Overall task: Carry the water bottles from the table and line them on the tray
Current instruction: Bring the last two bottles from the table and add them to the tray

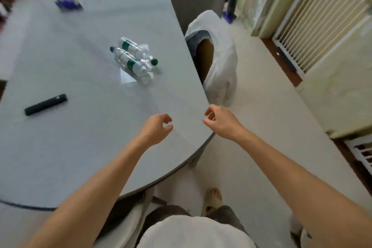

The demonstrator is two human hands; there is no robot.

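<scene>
- The one camera sat on my head, looking forward and steeply down over my forearms.
- It faced the grey table from its near right edge.
- The wide lens bent the room's edges.

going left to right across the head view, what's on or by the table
black bar-shaped object → water bottles lying on the table → left hand → right hand → white plastic bag on the chair
</scene>
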